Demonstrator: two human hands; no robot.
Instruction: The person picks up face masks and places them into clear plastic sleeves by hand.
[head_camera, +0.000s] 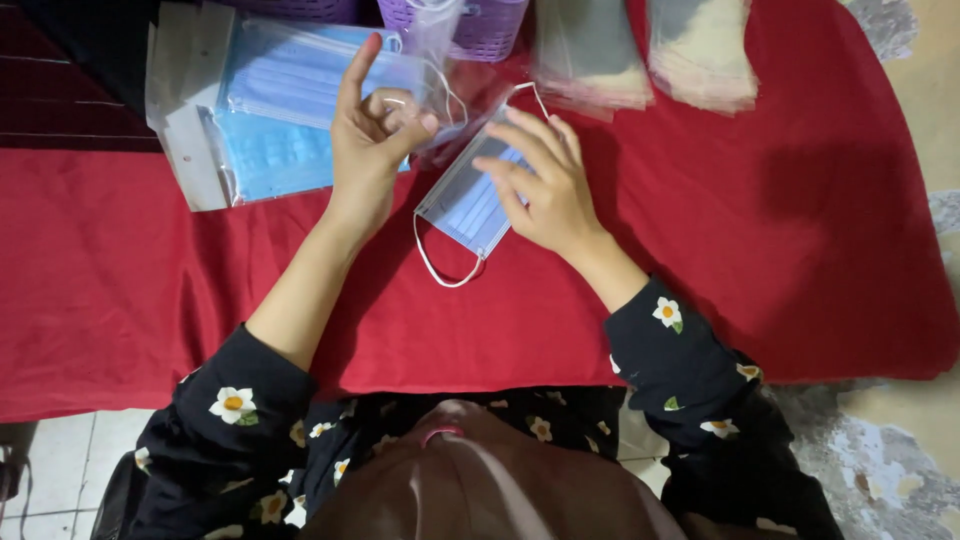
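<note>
A light blue face mask (465, 207) with white ear loops lies tilted on the red cloth (700, 250). My right hand (540, 180) rests on its right side, fingers spread over it and holding it. My left hand (372, 125) is raised just left of the mask, thumb and fingers pinched on the edge of a clear plastic sleeve (445, 85), index finger pointing up. The mask's upper end sits at the sleeve's mouth.
A stack of blue masks in clear packaging (270, 110) lies at the upper left. Two piles of clear plastic sleeves (640, 50) sit at the top right. A purple basket (480, 25) stands at the top edge. Bare floor shows at the right.
</note>
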